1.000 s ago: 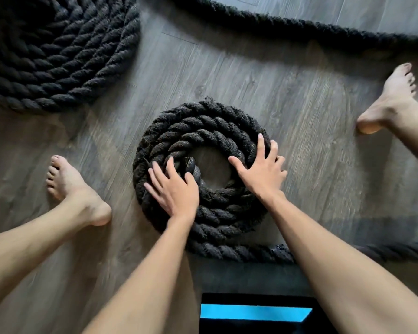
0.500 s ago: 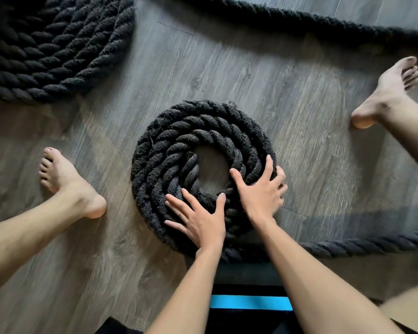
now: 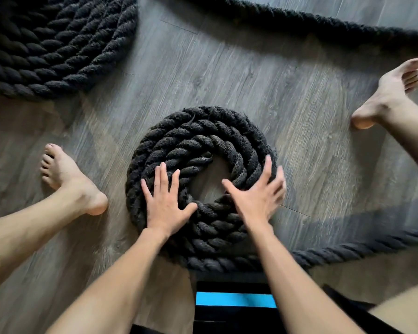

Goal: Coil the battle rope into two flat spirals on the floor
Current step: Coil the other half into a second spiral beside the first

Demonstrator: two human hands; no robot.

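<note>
A thick black battle rope lies on the grey wood floor. A small flat spiral (image 3: 200, 131) of about three turns sits in the middle, with a bare patch of floor at its centre. My left hand (image 3: 163, 201) rests flat on the spiral's left side, fingers spread. My right hand (image 3: 257, 194) presses flat on its right side, fingers spread and slightly blurred. A larger finished spiral (image 3: 51, 42) fills the top left corner. The loose rope tail (image 3: 362, 247) leaves the small spiral's near edge and runs off to the right.
My bare left foot (image 3: 68, 179) is planted left of the small spiral and my right foot (image 3: 391, 92) at the right. Another rope stretch (image 3: 299, 20) crosses the top. Black shorts with a blue stripe (image 3: 234, 298) are at the bottom.
My left hand has slid from the spiral's near edge back up its left side. My right hand has shifted outward on the right side. The spiral has turned slightly under both palms.
</note>
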